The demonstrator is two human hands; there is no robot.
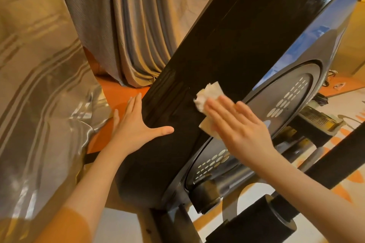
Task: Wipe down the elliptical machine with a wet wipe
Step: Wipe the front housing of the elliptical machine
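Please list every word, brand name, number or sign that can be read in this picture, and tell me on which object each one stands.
No readable text in this view.
Elliptical machine: black housing bears no visible lettering.
Side disc: only rows of pale oval marks, no letters or numbers.
Wet wipe under the right hand: plain, no print.
Curtain: plain fabric.

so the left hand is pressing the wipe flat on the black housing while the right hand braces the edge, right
Not quite: the hands are swapped. In the head view the right hand presses the wet wipe flat on the black housing with straight fingers, while the left hand braces the housing's edge, open and holding nothing.
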